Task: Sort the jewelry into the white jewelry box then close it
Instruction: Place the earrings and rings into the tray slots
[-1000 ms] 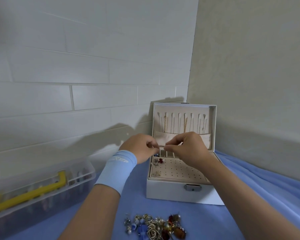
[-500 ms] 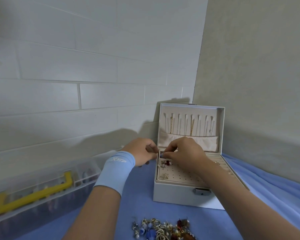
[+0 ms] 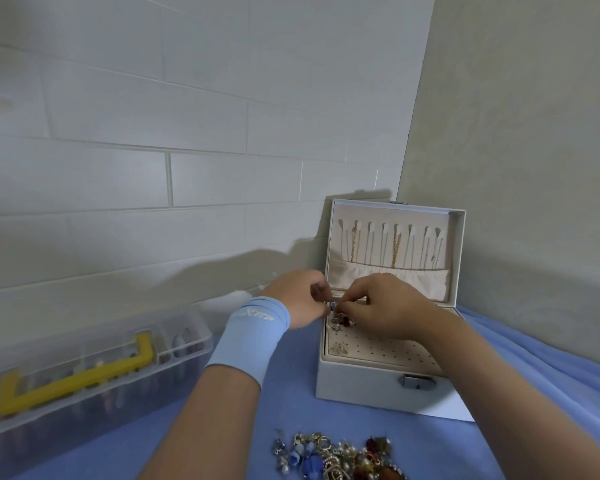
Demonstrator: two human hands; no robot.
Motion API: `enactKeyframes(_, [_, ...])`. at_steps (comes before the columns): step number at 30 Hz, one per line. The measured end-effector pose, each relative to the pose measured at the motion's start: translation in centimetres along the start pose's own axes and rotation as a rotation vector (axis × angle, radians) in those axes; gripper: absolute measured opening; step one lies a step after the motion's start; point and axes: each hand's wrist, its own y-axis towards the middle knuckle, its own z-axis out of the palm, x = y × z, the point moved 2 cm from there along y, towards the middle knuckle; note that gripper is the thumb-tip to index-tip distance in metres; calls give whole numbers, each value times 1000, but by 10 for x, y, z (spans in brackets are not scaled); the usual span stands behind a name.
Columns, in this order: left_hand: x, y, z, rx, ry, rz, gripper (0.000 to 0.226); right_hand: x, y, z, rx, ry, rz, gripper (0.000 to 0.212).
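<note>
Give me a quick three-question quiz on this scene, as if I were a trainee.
1. True or false: the white jewelry box stands open.
2. Over the box, the left hand and right hand pinch: A a small jewelry piece; B a spoon.
3. Fill in: the unsorted jewelry pile lies on the blue ____.
Key: 1 true; 2 A; 3 cloth.
</note>
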Motion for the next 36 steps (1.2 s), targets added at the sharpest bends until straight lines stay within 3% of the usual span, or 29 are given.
enactKeyframes(9, [-2,-1,4,60,63,-16,18,0,-6,-3,45,139,22,30])
enactKeyframes(15, [-8,-16,-14,-24,40,5,10,7,-18,-21,-116,202,8,24])
enactKeyframes(19, [-8,-35,-23,-35,26,-23,7,23,-34,-30,-43,177,-62,19])
enactKeyframes(23, [-5,-62,-25,82,88,-74,8,47,-59,-26,142,136,-154,12])
enactKeyframes(27, [0,-91,-15,328,198,-95,4,65,-79,-5,368,74,-175,17])
enactKeyframes(31, [9,-106,-10,437,268,-116,15,76,-89,20,400,-64,-208,24])
enactKeyframes(36, [13,-108,-3,502,276,-110,18,75,-91,35,421,-65,-215,17])
